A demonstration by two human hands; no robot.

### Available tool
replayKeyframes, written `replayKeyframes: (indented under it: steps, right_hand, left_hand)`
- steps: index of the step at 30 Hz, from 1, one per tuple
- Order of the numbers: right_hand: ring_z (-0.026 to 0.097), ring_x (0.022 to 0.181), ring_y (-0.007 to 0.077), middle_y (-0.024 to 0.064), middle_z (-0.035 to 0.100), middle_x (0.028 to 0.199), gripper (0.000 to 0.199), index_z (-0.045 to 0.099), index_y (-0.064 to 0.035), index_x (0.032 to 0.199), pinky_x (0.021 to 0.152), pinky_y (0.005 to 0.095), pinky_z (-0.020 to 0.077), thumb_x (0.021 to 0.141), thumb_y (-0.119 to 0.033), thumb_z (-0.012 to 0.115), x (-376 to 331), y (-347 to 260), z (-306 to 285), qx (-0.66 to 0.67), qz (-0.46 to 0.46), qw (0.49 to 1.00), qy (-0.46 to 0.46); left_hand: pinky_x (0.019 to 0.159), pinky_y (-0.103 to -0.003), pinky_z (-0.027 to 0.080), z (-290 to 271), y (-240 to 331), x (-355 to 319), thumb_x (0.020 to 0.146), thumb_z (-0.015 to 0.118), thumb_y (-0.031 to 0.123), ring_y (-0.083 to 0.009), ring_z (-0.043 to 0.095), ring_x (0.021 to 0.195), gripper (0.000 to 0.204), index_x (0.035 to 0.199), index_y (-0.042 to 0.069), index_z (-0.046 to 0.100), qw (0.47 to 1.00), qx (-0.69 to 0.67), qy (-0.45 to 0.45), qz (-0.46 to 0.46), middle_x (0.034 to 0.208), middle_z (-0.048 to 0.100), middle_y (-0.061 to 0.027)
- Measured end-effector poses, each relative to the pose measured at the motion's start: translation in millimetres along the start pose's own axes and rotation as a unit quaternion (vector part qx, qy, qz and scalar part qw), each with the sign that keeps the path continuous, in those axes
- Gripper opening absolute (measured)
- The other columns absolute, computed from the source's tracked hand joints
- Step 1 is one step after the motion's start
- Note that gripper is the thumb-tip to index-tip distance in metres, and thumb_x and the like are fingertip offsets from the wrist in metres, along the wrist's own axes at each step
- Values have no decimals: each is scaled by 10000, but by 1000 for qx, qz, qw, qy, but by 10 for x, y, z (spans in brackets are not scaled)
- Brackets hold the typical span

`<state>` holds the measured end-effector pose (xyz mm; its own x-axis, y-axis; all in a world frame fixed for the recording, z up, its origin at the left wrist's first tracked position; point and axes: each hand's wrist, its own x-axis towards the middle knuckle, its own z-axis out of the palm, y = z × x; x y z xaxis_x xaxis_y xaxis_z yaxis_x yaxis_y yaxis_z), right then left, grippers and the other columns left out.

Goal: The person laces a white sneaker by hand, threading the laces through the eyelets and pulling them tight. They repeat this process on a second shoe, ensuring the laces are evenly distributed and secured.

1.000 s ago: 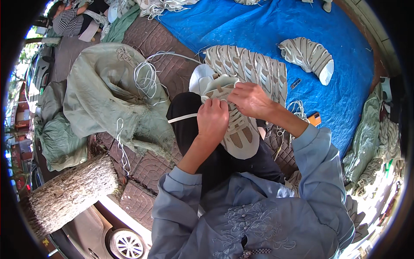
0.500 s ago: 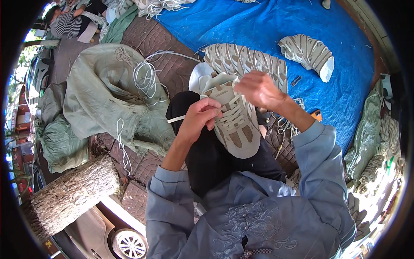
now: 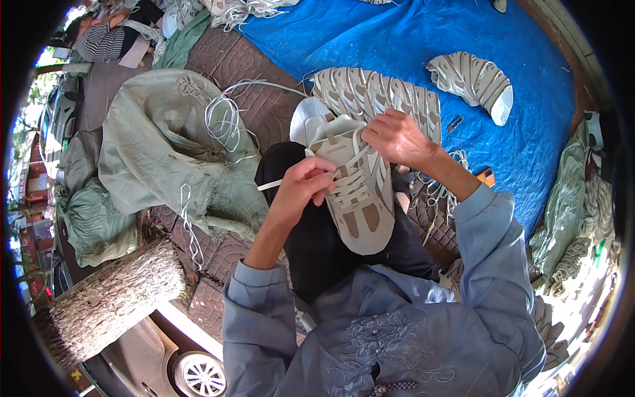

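Note:
A beige and white sneaker upper (image 3: 374,225) lies across my dark-trousered knees, toe toward me, with a flat white shoelace (image 3: 350,188) crossing its lower eyelets. At the left eyelet row, my left hand (image 3: 305,187) pinches the lace between thumb and fingers. One loose lace end sticks out leftward past that hand. My right hand (image 3: 402,140) is closed at the upper's right collar edge, where a lace strand runs up to its fingertips. The fingertips partly hide the top eyelets there.
Nested rows of similar uppers (image 3: 377,92) lie beyond my knees, with a shorter stack (image 3: 473,83) on the blue tarp (image 3: 529,159). A greenish sack (image 3: 152,132) with loose white laces (image 3: 225,126) lies left. Nearer stands a tree trunk (image 3: 119,291). A person (image 3: 109,40) sits far left.
The upper's toe has swung slightly left and toward me. My right hand has settled against the collar edge and looks sharper; my left hand has shifted only a little.

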<state>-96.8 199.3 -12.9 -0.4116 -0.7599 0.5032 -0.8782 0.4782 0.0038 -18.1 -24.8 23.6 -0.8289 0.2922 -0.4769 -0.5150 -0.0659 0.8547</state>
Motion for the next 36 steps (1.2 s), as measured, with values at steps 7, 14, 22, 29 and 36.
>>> replayKeyframes:
  steps: [7,14,22,29,36]
  right_hand:
    - [517,613,178,26,476,623,105,491,-79,656,566,288,411,570,-70,551,45,-38,62,43,34,998,-1]
    - [532,599,198,32,492,615,117,494,-76,669,565,313,438,571,-58,555,14,-88,65,72,60,995,28]
    - [533,599,188,28,485,612,109,484,-84,654,553,308,440,575,-75,558,3,-86,-6,78,72,993,46]
    - [518,602,186,28,476,621,86,477,-94,623,543,304,442,579,-100,551,-86,94,78,-20,107,993,50]
    - [531,596,208,43,472,589,70,488,-97,605,537,322,444,578,-58,539,-217,424,397,-47,210,974,73]
  left_hand:
    - [600,-230,442,185,-79,7,749,542,28,-94,571,677,144,890,32,569,873,381,63,299,724,622,-59]
    - [505,-210,417,63,94,106,715,575,19,-99,553,581,364,1074,-23,523,992,118,34,-3,733,620,-80]
    - [477,-265,430,232,-89,29,689,553,-20,-179,568,537,434,1103,111,547,871,408,150,230,696,610,-80]
    - [490,-320,401,536,-292,219,661,558,64,-192,505,530,456,1116,92,538,616,648,250,372,610,459,-32]
    - [576,-347,412,603,-315,321,659,560,-4,-241,501,627,347,1002,51,569,679,570,277,371,697,533,-65]
